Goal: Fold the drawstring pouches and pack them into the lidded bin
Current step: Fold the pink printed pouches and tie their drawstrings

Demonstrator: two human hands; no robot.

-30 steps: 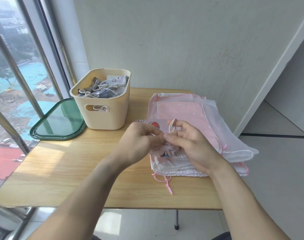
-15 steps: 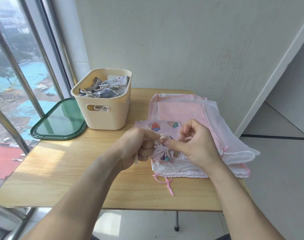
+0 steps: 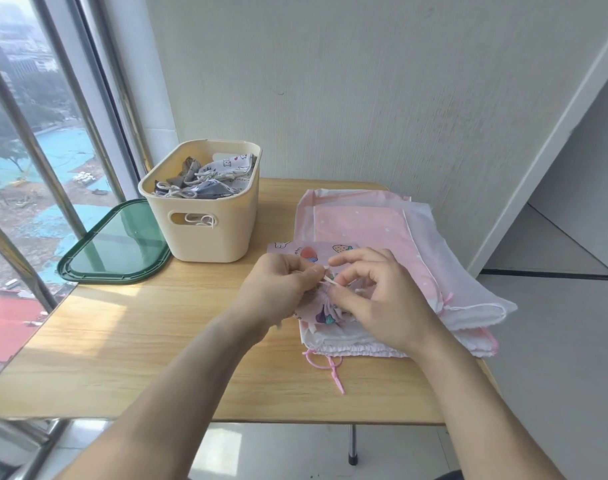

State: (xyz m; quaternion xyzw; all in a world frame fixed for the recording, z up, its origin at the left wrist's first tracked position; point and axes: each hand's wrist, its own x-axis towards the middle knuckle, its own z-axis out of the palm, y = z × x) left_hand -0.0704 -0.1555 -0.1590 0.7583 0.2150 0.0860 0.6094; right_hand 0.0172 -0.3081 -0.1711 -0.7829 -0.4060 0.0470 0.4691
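Small pouch [image 3: 321,252]: pink, with fruit pictures, lying on top of the pile of pink and white pouches [image 3: 371,237] at the right side of the table [image 3: 129,344].
Long way of the pouch: running away from the body, flat end far, bunched mouth near.
Mouth of the pouch: gathered into tight folds right under both hands.
String [image 3: 328,279]: thin and white, stretched short between the two hands, just above the bunched mouth.
Left hand [image 3: 278,289]: fingers curled, pinching the left end of the string, at the left edge of the pouch.
Right hand [image 3: 375,296]: thumb and bent fingers pressed on the gathered cloth and string; first finger sticking out straight. Hard to tell how tight.
Nearer hand: both touching the mouth; neither reaching.
Bin [image 3: 205,216]: cream, open, up and to the left of the hands, closer to the left hand. Already holding grey and white pouches.
Lid [image 3: 112,244]: green, flat on the table just left of the bin.
Next move, a guess: folding the flat far end back toward the bunched mouth, then going up-left to the bin.
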